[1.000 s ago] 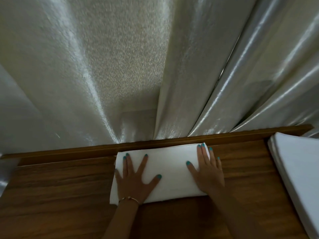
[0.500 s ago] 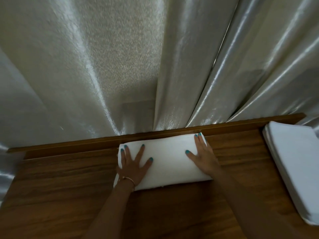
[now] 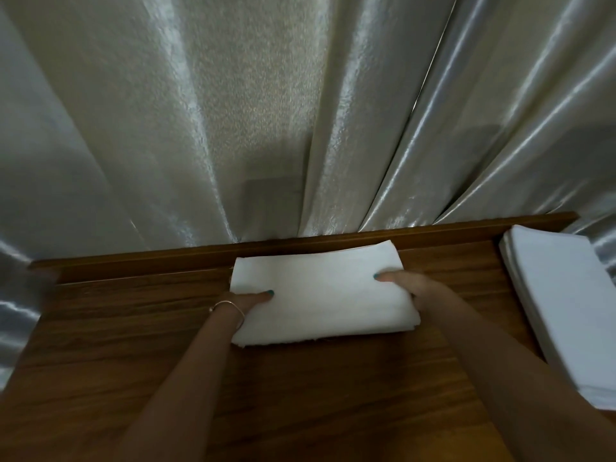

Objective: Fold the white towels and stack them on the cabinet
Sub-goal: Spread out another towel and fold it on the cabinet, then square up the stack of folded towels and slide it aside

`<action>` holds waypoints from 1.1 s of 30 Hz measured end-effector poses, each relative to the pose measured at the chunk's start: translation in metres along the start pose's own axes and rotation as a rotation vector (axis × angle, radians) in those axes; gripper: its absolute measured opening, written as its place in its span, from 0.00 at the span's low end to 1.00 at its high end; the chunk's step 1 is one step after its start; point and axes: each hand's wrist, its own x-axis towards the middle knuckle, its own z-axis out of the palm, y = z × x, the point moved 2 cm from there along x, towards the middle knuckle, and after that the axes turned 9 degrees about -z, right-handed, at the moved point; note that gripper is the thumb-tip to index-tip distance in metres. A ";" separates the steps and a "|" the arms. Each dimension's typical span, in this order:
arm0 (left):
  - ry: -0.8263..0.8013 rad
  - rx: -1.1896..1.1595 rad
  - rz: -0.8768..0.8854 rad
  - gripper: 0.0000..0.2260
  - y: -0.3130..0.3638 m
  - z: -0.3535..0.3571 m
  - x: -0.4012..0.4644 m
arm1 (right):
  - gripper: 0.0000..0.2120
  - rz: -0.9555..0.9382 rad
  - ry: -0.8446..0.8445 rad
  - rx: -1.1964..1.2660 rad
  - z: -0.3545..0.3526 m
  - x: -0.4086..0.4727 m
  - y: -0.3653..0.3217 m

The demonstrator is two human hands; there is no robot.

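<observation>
Folded towel (image 3: 320, 295) lies at about 12 o'clock on the wooden cabinet (image 3: 133, 328), its far edge just beside the raised back lip, curtain (image 3: 233, 128) hanging behind. Left hand (image 3: 248, 303) grips the towel's 9 o'clock end, thumb on top, remaining fingers tucked under and out of sight; right hand (image 3: 405, 285) grips the 3 o'clock end the same way. Both hands clamped on the cloth, thumb above and fingers below. Judged step: lifting the folded towel to carry it to the stack of towels (image 3: 560, 301) at 3 o'clock. To do it well: keep both ends level so the layers do not slide apart, support from beneath, not by pinching the top layer alone, set it down square on the stack with edges matched, then press flat. Risk: the near edge looks slightly ragged and may open if tilted. Count: folded towel in hand, one; stack, one, with several layers, number not resolvable; hands, two; bracelet (image 3: 230, 310) on left wrist, one; cabinet, one
</observation>
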 end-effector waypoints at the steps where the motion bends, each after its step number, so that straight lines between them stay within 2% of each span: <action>1: -0.068 0.002 -0.014 0.32 0.000 -0.001 -0.003 | 0.33 0.028 -0.035 0.018 -0.002 -0.004 0.001; 3: -0.158 0.041 -0.051 0.19 -0.002 -0.003 -0.011 | 0.19 0.037 -0.088 0.040 -0.004 -0.019 0.001; 5: -0.199 0.057 -0.048 0.15 -0.005 -0.006 -0.019 | 0.18 0.048 -0.107 0.044 -0.008 -0.033 0.005; 8: -0.252 0.057 -0.056 0.15 -0.013 -0.009 -0.026 | 0.22 0.033 -0.120 0.070 -0.008 -0.047 0.018; 11: -0.304 0.042 -0.028 0.21 -0.018 -0.012 -0.028 | 0.25 0.061 -0.072 0.138 -0.006 -0.064 0.038; 14: -0.329 0.064 0.062 0.26 -0.010 -0.006 -0.033 | 0.20 0.052 -0.046 0.311 -0.005 -0.085 0.049; 18: -0.358 0.118 0.230 0.21 0.027 0.022 -0.063 | 0.17 -0.035 0.040 0.473 -0.037 -0.117 0.060; 21: -0.439 0.164 0.340 0.11 0.064 0.063 -0.107 | 0.15 -0.113 0.195 0.576 -0.084 -0.153 0.067; 26: -0.524 0.396 0.528 0.13 0.121 0.162 -0.189 | 0.10 -0.236 0.556 0.803 -0.180 -0.217 0.094; 28: -0.505 0.501 0.621 0.12 0.150 0.205 -0.217 | 0.14 -0.232 0.648 0.886 -0.215 -0.230 0.111; 31: -0.410 0.617 0.831 0.04 0.195 0.273 -0.265 | 0.21 -0.222 0.722 0.968 -0.253 -0.234 0.133; 33: -0.324 0.737 0.993 0.04 0.223 0.324 -0.291 | 0.20 -0.231 0.765 1.012 -0.272 -0.228 0.144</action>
